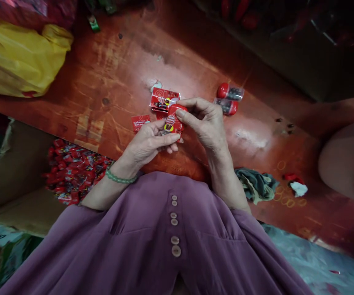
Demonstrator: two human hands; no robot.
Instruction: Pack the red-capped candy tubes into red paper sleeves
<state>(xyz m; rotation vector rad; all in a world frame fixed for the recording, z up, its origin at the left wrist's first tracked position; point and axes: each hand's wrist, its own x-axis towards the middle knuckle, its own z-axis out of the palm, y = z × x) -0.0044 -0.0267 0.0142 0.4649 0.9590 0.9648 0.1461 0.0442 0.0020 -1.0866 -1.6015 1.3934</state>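
In front of my chest both hands are closed on one small red capsule container with a printed red label showing a yellow spot. My left hand grips its lower end between thumb and fingers. The thumb and fingers of my right hand pinch its red upper end. Just beyond lies a small stack of printed red cards, and another red card is partly behind my left hand. To the right, two red-and-clear capsules with dark contents lie side by side on the table.
The orange-red tabletop carries a yellow bag at far left and a crumpled dark cloth near my right forearm. Below the left edge, a cardboard box holds many red packed pieces. A large pale bucket stands right.
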